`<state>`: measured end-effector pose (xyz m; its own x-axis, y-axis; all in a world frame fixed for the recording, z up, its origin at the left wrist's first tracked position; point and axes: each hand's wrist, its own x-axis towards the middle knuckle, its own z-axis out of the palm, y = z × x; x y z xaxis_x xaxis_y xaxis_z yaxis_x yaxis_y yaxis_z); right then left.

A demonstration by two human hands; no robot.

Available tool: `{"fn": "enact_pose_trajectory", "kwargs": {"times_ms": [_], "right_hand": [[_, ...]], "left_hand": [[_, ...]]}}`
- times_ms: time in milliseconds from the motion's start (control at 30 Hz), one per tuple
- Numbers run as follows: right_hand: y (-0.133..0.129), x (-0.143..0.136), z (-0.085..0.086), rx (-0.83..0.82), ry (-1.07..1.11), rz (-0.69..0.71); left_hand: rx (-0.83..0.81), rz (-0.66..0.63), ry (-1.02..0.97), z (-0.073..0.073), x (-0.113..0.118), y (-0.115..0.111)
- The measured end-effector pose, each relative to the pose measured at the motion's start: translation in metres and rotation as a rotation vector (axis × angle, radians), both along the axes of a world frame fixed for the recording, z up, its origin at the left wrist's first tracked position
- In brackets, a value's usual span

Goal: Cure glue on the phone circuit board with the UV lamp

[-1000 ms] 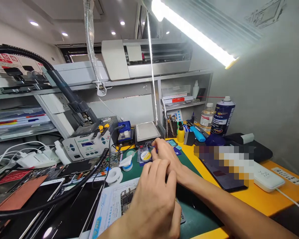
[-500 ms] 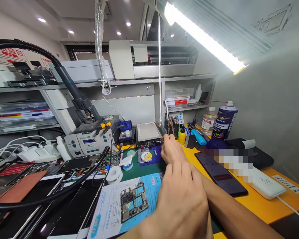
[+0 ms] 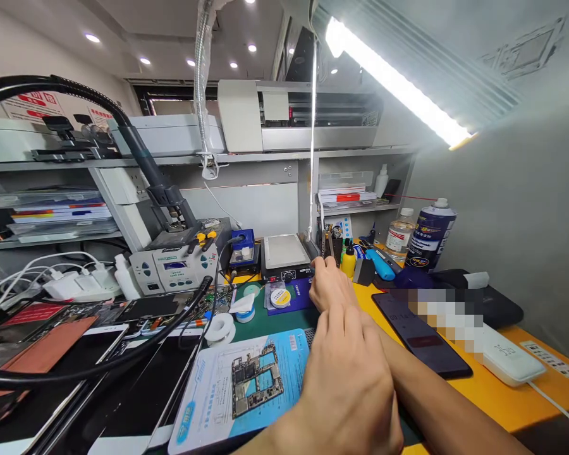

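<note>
Our R hand (image 3: 332, 285) & L hand (image 3: 348, 370), both curled
Can't tell if we pinch anything. Blue card (image 3: 243, 388) lies at L hand's 9 o'clock, prob. flat so we can read it.

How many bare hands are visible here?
2: the left hand, nearer the camera, right of the blue-and-white printed sheet; the right hand, beyond it and partly hidden, near the black silver-topped rectangular device. No other hand shows.
</note>
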<state>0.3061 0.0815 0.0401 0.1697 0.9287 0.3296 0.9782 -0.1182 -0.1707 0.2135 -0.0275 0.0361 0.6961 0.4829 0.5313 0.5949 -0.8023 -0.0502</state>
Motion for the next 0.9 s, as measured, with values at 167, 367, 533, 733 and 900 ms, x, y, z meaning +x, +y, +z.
{"fn": "enact_pose_trajectory", "kwargs": {"times_ms": [167,367,533,733,900], "right_hand": [[-0.003,0.0,-0.001,0.0,-0.014,0.006],[-0.002,-0.001,-0.002,0.023,-0.021,0.001],[-0.001,-0.001,-0.003,0.059,-0.016,0.007],[-0.004,0.0,-0.006,0.126,-0.014,-0.002],[-0.004,-0.002,-0.005,0.154,0.019,0.011]], "left_hand": [[0.024,-0.012,-0.08,-0.022,0.008,-0.001],[-0.035,0.022,-0.258,-0.028,0.004,-0.005],[-0.012,0.066,-0.455,-0.041,0.013,-0.008],[0.08,0.126,-0.699,-0.083,0.047,-0.019],[0.07,0.108,-0.644,-0.074,0.023,-0.006]]}}
